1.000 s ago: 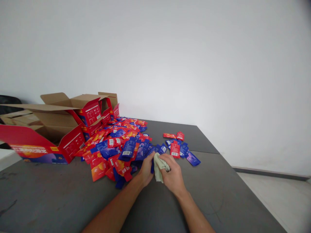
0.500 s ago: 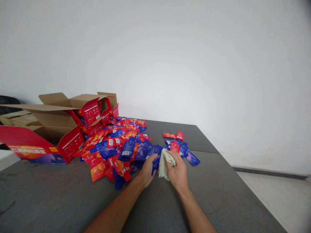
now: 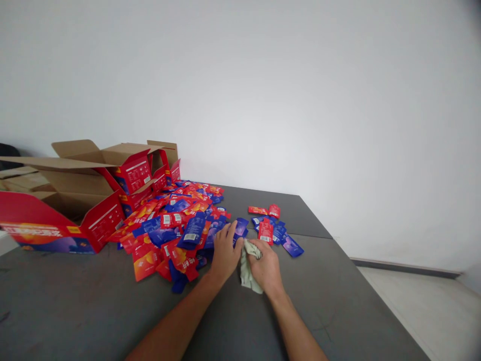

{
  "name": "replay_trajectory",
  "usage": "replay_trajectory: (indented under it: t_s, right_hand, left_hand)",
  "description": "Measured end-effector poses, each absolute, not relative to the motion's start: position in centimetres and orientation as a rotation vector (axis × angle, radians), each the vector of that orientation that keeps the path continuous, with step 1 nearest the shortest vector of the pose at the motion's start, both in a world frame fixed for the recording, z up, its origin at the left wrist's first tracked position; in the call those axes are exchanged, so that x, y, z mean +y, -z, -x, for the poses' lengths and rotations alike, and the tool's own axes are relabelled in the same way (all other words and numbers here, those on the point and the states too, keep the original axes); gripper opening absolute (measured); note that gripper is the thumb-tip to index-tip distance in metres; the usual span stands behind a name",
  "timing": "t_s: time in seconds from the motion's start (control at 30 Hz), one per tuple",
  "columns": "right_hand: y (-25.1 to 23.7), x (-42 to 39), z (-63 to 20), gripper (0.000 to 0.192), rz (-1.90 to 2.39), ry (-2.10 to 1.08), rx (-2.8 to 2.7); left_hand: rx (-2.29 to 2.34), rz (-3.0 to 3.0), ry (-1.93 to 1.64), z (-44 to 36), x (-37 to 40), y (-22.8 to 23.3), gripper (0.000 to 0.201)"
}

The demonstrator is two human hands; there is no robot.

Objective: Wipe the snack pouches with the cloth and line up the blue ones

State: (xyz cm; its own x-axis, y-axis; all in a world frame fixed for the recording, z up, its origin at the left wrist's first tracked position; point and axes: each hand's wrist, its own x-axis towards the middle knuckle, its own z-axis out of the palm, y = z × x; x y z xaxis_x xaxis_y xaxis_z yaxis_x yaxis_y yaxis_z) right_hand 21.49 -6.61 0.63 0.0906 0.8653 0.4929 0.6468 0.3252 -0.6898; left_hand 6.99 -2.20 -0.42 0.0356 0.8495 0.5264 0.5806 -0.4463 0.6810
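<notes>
My left hand [image 3: 225, 253] is closed on a blue packet [image 3: 241, 227], its fingers over the left edge and the thumb at the lower right. The packet's printed front faces up. A crumpled pale green cloth [image 3: 248, 277] is bunched in my right hand [image 3: 266, 268], with its loose end hanging toward the table. Both hands are close together, thumbs almost meeting at the packet's lower end. To the left lies a large heap of red and blue packets [image 3: 184, 233]. A smaller group of packets [image 3: 278, 231] rests just beyond my right hand.
Open red cardboard boxes [image 3: 107, 223] stand along the left, their brown flaps spread out. A dark grey table [image 3: 311, 296] carries everything, with a seam across its far part. Behind it rises a white wall [image 3: 300, 100]. Pale floor shows past the right edge.
My left hand has turned over, and a blue packet in it now shows its printed front. The cloth in my right hand has come slightly nearer to me. The view has shifted a little.
</notes>
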Motion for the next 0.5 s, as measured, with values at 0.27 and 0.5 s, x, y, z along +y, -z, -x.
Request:
replay_trajectory:
  t_s: [0.27,0.5]
  right_hand:
    - [0.3,-5.3,-24.5,0.032,1.635,-0.209,-1.539]
    - [0.5,-4.6,-28.2,0.033,1.805,-0.100,-1.469]
  left_hand:
    - [1.848,-2.477,-0.927,-7.9,-1.9,1.6,0.029]
    - [1.513,-2.495,-0.829,-13.2,0.3,0.7,0.030]
